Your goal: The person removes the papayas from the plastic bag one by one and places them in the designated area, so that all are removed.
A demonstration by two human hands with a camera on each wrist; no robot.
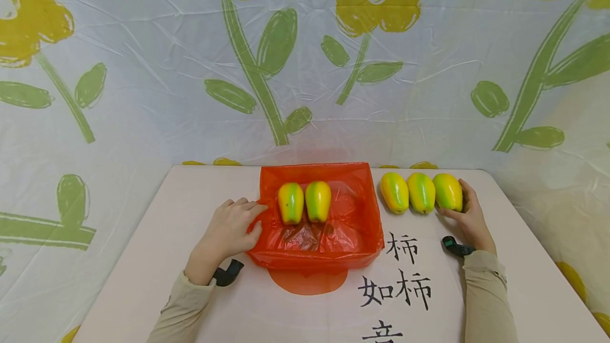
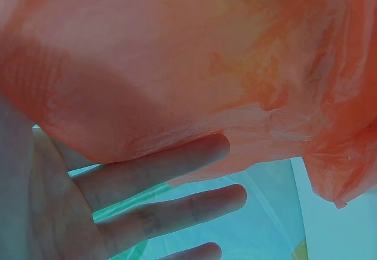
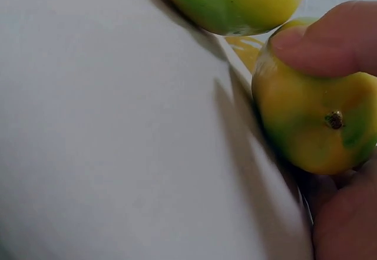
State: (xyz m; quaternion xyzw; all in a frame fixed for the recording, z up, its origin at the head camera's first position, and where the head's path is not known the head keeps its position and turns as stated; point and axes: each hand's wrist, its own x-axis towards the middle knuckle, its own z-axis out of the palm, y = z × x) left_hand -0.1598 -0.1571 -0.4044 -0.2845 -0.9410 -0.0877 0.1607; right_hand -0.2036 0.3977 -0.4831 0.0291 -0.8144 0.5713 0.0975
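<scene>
A red plastic bag (image 1: 324, 261) lies opened out like a box on the table, with two yellow-green papayas (image 1: 291, 204) side by side inside. My left hand (image 1: 233, 229) touches the bag's left side; in the left wrist view its fingers (image 2: 177, 213) stretch out straight by the thin red film. Right of the bag, three more papayas stand in a row. My right hand (image 1: 469, 216) grips the rightmost papaya (image 1: 448, 192), thumb on one side and fingers on the other. Up close, the right wrist view shows the thumb pressed on this papaya (image 3: 318, 124), beside its neighbour (image 3: 235, 0).
The pale table (image 1: 143, 279) has black brush-style characters (image 1: 395, 290) printed in front of the row of papayas. A flower-patterned sheet (image 1: 181, 68) hangs behind and along the sides. Dark wrist devices (image 1: 457, 246) sit at both wrists.
</scene>
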